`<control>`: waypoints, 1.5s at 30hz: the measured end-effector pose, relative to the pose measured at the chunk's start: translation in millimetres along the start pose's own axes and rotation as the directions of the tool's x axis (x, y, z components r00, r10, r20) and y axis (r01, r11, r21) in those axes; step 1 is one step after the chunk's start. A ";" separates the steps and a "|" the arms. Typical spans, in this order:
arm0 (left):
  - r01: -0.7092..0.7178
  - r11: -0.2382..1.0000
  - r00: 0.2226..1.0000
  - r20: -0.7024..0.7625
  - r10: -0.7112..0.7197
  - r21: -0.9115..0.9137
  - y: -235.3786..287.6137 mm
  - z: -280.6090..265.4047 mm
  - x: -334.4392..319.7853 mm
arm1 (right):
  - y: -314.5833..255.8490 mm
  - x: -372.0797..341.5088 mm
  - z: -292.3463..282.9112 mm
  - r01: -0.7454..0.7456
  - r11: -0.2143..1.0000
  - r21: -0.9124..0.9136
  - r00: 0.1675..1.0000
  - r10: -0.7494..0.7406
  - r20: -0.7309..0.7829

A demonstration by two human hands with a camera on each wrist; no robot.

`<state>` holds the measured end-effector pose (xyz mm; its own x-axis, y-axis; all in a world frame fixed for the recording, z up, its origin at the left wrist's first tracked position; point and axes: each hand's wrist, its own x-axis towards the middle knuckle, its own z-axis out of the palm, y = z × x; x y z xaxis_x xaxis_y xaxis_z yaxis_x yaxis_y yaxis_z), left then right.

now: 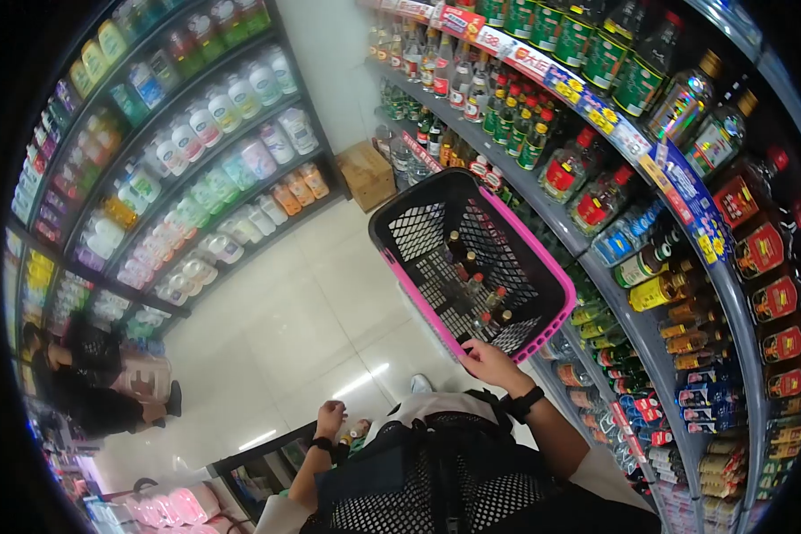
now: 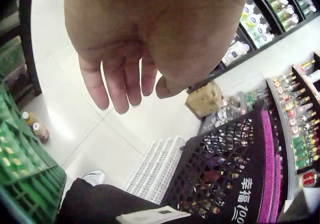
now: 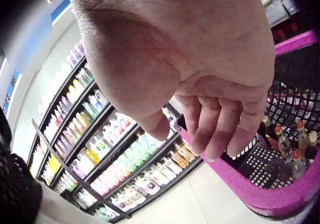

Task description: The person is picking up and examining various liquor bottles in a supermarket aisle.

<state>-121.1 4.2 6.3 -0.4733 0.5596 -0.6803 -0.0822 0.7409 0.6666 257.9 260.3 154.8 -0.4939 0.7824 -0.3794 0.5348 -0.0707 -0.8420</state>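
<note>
A black basket with a pink rim (image 1: 409, 300) holds several small bottles (image 1: 474, 283) with red or dark caps. My right hand (image 1: 494, 365) is at the near corner of that rim; in the right wrist view the hand (image 3: 190, 73) has loosely bent fingers over the rim (image 3: 270, 196), thumb apart, not wrapped round it. Bottles (image 3: 284, 141) stand inside beside the fingers. My left hand (image 1: 331, 418) hangs away from the basket over the floor. Seen from the left wrist, this hand (image 2: 145, 43) is empty, its fingers loosely extended. The black basket (image 2: 200, 184) shows white lettering on its side.
White basketwork (image 2: 156, 166) lies against the black basket's side. Shelves of drinks (image 1: 525, 191) line the right; toiletry shelves (image 1: 196, 129) stand at left. A cardboard box (image 1: 365, 175) sits in the corner. Someone in dark clothes (image 1: 98, 383) is at far left. A green crate (image 2: 25, 159) is near my left.
</note>
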 end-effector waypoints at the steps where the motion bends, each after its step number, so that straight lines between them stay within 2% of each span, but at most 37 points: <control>1: 0.028 0.999 0.999 -0.023 -0.027 0.026 -13.4 -9.4 -0.3 | 0.2 10.8 1.9 0.005 1.000 -0.024 1.000 -0.004 0.016; 2: 0.053 0.995 0.997 -0.050 -0.058 -0.079 -28.7 -14.6 -2.9 | 1.2 21.4 4.3 0.002 1.000 -0.028 1.000 -0.001 0.026; 3: 0.065 0.994 0.996 -0.053 -0.069 -0.084 -107.7 -35.3 3.9 | 7.7 31.9 7.9 0.040 0.998 -0.053 0.999 -0.039 0.005; 4: -0.050 0.994 0.999 -0.003 0.050 0.101 -123.7 -38.5 40.1 | 15.6 44.0 12.8 0.078 0.994 -0.074 0.997 -0.080 -0.021; 5: -0.043 0.994 0.999 -0.005 0.043 0.102 -119.3 -37.3 27.9 | 27.1 57.0 16.2 0.051 0.997 -0.060 0.999 -0.052 -0.015; 7: 0.201 0.977 0.979 -0.006 -0.202 -0.066 -89.9 -23.7 -17.3 | 52.4 86.8 19.7 0.021 0.998 -0.068 0.999 -0.022 -0.025; 8: -0.426 0.795 0.905 0.204 0.374 0.432 -128.5 -30.8 -7.2 | 60.7 100.5 19.0 -0.007 0.997 -0.078 0.999 0.004 -0.041; 9: -0.418 0.796 0.908 0.205 0.365 0.437 -107.4 -20.4 -43.8 | 66.5 112.7 17.7 -0.036 0.996 -0.077 0.999 0.032 -0.043; 10: 0.159 0.978 0.987 -0.005 -0.160 0.132 -34.9 -8.6 -57.5 | 78.7 126.9 18.2 -0.042 0.997 -0.072 0.999 0.039 -0.037; 11: 0.169 0.976 0.986 -0.008 -0.169 0.137 -40.3 -11.7 -50.9 | 92.7 142.6 19.3 -0.109 0.993 -0.037 0.993 0.107 -0.056; 13: 0.009 0.937 0.999 0.029 -0.021 0.349 -73.8 -13.2 -33.5 | 95.3 164.4 13.8 -0.228 0.974 0.000 0.971 0.227 -0.073; 14: 0.021 0.936 0.999 0.028 -0.033 0.353 -103.5 -14.7 -18.8 | 102.9 175.9 11.7 -0.236 0.972 0.002 0.970 0.235 -0.064; 16: 0.081 0.980 0.995 0.039 -0.089 0.182 -138.6 -19.5 10.1 | 125.4 204.8 7.6 -0.340 0.934 -0.106 0.936 0.326 -0.133; 17: 0.092 0.978 0.994 0.038 -0.101 0.187 -127.7 -22.1 17.0 | 121.7 218.5 1.5 -0.455 0.884 -0.109 0.889 0.444 -0.111; 18: 0.064 0.959 0.997 0.023 -0.073 0.275 -107.1 -28.4 18.6 | 119.4 227.9 -1.9 -0.468 0.878 -0.105 0.883 0.458 -0.102; 19: 0.036 0.932 0.999 0.012 -0.043 0.361 -84.6 -34.1 22.3 | 118.3 238.6 -5.1 -0.514 0.853 -0.096 0.850 0.490 -0.194; 20: 0.049 0.928 0.998 0.014 -0.059 0.369 -65.1 -39.1 29.7 | 122.0 251.7 -7.0 -0.558 0.826 -0.084 0.808 0.517 -0.283; 21: 0.031 0.967 0.999 0.028 -0.039 0.253 -44.3 -45.9 40.0 | 157.9 273.6 -1.1 -0.587 0.808 -0.051 0.770 0.538 -0.343; 22: 0.013 0.991 0.999 0.038 -0.018 0.133 -25.0 -51.6 52.6 | 151.9 286.8 -4.5 -0.600 0.798 -0.045 0.762 0.554 -0.334; 24: 0.045 0.982 0.998 0.022 -0.050 0.184 24.5 -57.8 80.1 | 126.3 312.1 -17.0 -0.623 0.750 0.222 0.684 0.660 -0.312; 25: 0.125 0.962 0.992 -0.010 -0.126 0.245 79.1 -53.1 90.7 | 193.7 341.4 -7.8 -0.686 0.715 0.133 0.640 0.680 -0.358; 26: 0.203 0.931 0.979 -0.047 -0.198 0.303 109.3 -48.6 103.6 | 227.4 357.8 -3.5 -0.699 0.702 0.137 0.630 0.694 -0.348; 27: 0.182 0.958 0.983 -0.011 -0.184 0.220 93.8 -57.8 131.5 | 251.2 373.9 1.1 -0.707 0.703 0.077 0.624 0.672 -0.399; 28: 0.190 0.953 0.981 -0.008 -0.193 0.235 80.7 -68.3 160.9 | 266.9 385.0 3.3 -0.715 0.699 0.017 0.620 0.645 -0.448; 29: 0.257 0.966 0.965 0.051 -0.257 0.006 70.8 -79.0 187.7 | 277.9 391.5 3.8 -0.724 0.689 0.026 0.611 0.658 -0.440; 30: 0.319 0.922 0.947 0.121 -0.299 -0.219 70.4 -84.0 210.3 | 287.9 399.4 4.0 -0.714 0.693 -0.103 0.652 0.603 -0.460; 31: 0.265 0.941 0.958 0.052 -0.282 0.209 119.1 -76.1 222.1 | 296.4 405.5 5.4 -0.694 0.682 -0.230 0.694 0.546 -0.469; 32: 0.203 0.945 0.971 0.074 -0.229 0.255 138.6 -77.7 238.7 | 300.6 411.0 8.2 -0.663 0.659 -0.354 0.736 0.489 -0.468; 33: 0.208 0.947 0.973 0.050 -0.226 0.245 155.0 -77.4 255.5 | 288.7 417.3 6.3 -0.743 0.652 -0.154 0.618 0.579 -0.532; 34: 0.210 0.950 0.975 0.027 -0.222 0.233 172.4 -76.2 270.8 | 295.9 418.7 10.9 -0.749 0.647 -0.144 0.610 0.588 -0.532; 35: 0.210 0.947 0.974 0.031 -0.224 0.245 190.9 -76.2 283.0 | 300.2 417.3 16.3 -0.714 0.670 -0.203 0.631 0.492 -0.599; 36: 0.146 0.957 0.986 0.036 -0.160 0.253 214.0 -75.2 290.1 | 301.0 414.2 20.3 -0.681 0.683 -0.265 0.646 0.389 -0.656; 37: 0.081 0.962 0.995 0.043 -0.095 0.260 233.5 -76.2 293.3 | 279.7 410.4 19.5 -0.688 0.679 -0.255 0.639 0.399 -0.658; 39: 0.023 0.963 0.995 0.083 -0.047 0.269 270.8 -77.1 295.0 | 228.7 399.9 16.5 -0.694 0.708 0.128 0.504 0.605 -0.616; 42: -0.098 0.946 0.986 0.161 0.050 0.307 320.9 -72.9 286.0 | 167.7 383.2 6.8 -0.768 0.636 0.069 0.488 0.651 -0.581; 43: -0.155 0.927 0.975 0.206 0.087 0.340 334.3 -70.3 284.3 | 152.9 376.5 5.8 -0.670 0.732 0.123 0.508 0.573 -0.643; 45: -0.270 0.888 0.940 0.303 0.159 0.372 358.6 -65.4 283.5 | 124.0 363.7 -0.5 -0.657 0.743 0.129 0.513 0.566 -0.646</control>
<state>-342.1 404.3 72.4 -0.1917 0.7561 -0.6258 0.3815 0.6449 0.6623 144.9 536.4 -87.4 0.4920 0.7609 -0.4230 0.6335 -0.6462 -0.4255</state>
